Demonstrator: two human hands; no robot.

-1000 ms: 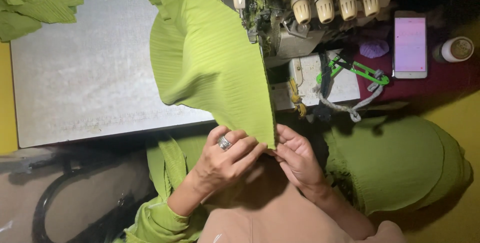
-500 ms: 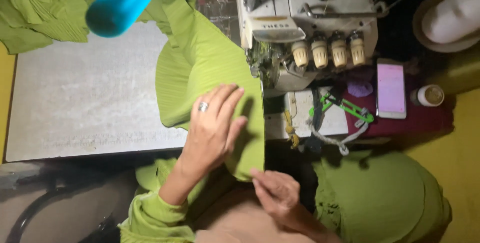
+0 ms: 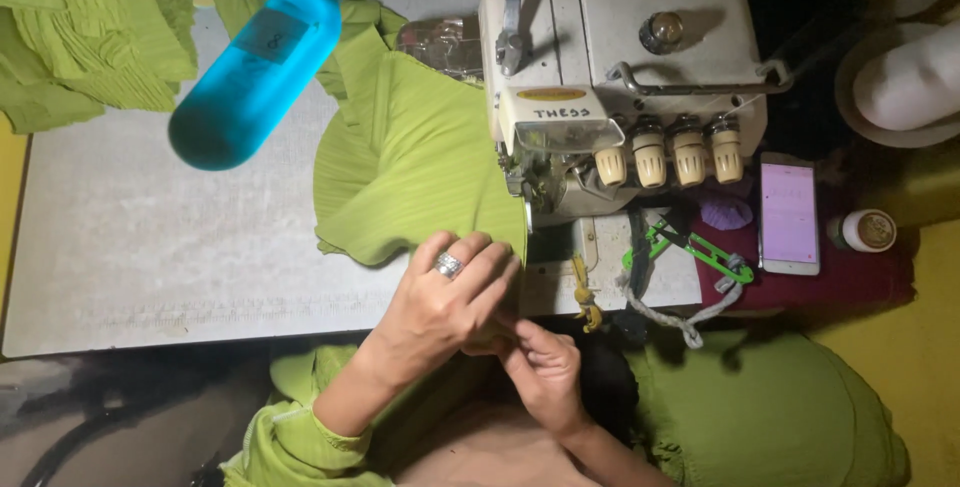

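1. Nearest, just in front of the sewing machine: right hand, fingers pressed together, pinching the near edge of the green pleated fabric.
2. Just left of that, at the worktop edge: left hand, ringed, fingers spread flat on the fabric's near corner.
3. Against the machine's left side, at the needle: fabric draped across the worktop.
4. Right of the machine: green scissors, phone, small bottle.
5. Far left of the machine: blue bottle, green fabric pile.
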